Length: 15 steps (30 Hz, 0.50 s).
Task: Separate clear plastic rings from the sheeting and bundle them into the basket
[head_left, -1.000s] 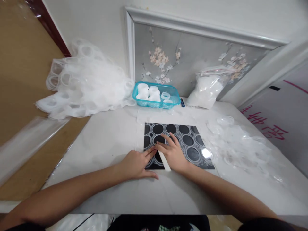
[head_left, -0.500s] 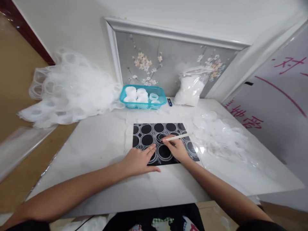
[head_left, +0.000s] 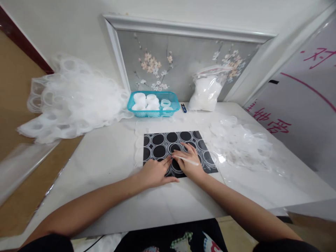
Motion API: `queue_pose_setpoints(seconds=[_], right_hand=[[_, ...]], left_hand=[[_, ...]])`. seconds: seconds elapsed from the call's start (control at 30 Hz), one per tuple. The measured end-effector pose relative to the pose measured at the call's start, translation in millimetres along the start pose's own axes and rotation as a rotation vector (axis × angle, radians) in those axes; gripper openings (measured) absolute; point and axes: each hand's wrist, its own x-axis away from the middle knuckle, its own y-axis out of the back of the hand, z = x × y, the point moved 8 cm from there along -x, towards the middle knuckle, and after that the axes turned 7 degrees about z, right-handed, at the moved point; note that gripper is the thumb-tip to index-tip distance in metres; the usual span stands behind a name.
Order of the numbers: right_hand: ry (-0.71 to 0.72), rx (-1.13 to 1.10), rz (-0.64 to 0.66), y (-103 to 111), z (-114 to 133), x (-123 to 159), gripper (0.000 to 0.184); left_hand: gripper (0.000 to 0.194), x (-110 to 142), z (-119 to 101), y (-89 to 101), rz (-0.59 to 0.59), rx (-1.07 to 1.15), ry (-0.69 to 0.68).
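Note:
A black sheet (head_left: 172, 137) lies on the white table, with a clear film patterned in pale circle outlines over it. My left hand (head_left: 154, 171) rests on the sheet's lower left part, fingers stretched out and thumb apart. My right hand (head_left: 191, 164) is over the middle of the sheet and pinches a slim white pen-like stick (head_left: 190, 161). The stick slants across the hand, its tip close to my left fingertips. Whether that tip is a blade or a point is too small to tell.
Behind the sheet stands a blue plastic basket (head_left: 131, 109) holding white rings. Small blue snips (head_left: 184, 108) lie beside a clear zip bag (head_left: 206, 92) of white material. Clear film scraps (head_left: 241, 143) spread at the right; a large pile of holed film (head_left: 76, 98) fills the left.
My right hand has turned and shifted toward my left fingers, so the stick now tilts down to the right instead of up. Its other fingers have spread. The view has shifted slightly.

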Motion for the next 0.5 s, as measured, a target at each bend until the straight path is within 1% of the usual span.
queue_pose_setpoints(seconds=[0.03, 0.07, 0.1, 0.13, 0.17, 0.2, 0.23, 0.27, 0.3, 0.33, 0.37, 0.4, 0.47, 0.5], right_hand=[[0.051, 0.078, 0.011, 1, 5, -3, 0.022], [0.079, 0.140, 0.022, 4, 5, -8, 0.023], [0.057, 0.183, 0.013, 11, -3, -17, 0.025], [0.007, 0.205, -0.011, 23, -18, -27, 0.027], [-0.136, 0.211, -0.084, 41, -42, -36, 0.027], [-0.343, 0.189, -0.209, 64, -73, -39, 0.028], [-0.506, 0.138, -0.325, 83, -98, -36, 0.030], [-0.582, 0.072, -0.417, 97, -116, -32, 0.031], [-0.566, 0.006, -0.439, 102, -125, -29, 0.032], [-0.496, -0.072, -0.409, 101, -126, -27, 0.032], [-0.422, -0.157, -0.354, 93, -123, -22, 0.031], [-0.379, -0.244, -0.297, 83, -117, -15, 0.030], [-0.347, -0.374, -0.201, 59, -103, 1, 0.030], [-0.345, -0.413, -0.174, 49, -97, 8, 0.030]], left_hand=[[0.087, 0, 0, 1.3, 0.005, 0.009, -0.006], [0.090, 0, 0, 2.8, 0.014, 0.016, -0.010], [0.093, 0, 1, 4.6, 0.028, 0.021, -0.011], [0.094, 0, 2, 6.8, 0.042, 0.025, -0.008], [0.093, 0, 2, 9.6, 0.055, 0.027, -0.003], [0.092, 0, 3, 12.8, 0.065, 0.026, -0.001], [0.089, 0, 2, 16.6, 0.072, 0.023, 0.002], [0.086, -1, 2, 21.2, 0.070, 0.017, 0.007], [0.082, -3, 0, 26.1, 0.060, 0.011, 0.016], [0.079, -7, -2, 31.5, 0.038, 0.004, 0.021], [0.076, -12, -6, 37.4, 0.000, -0.002, 0.021], [0.073, -17, -12, 42.6, -0.044, -0.009, 0.011], [0.069, -30, -25, 47.4, -0.107, -0.034, -0.034], [0.069, -36, -32, 46.0, -0.116, -0.051, -0.057]])
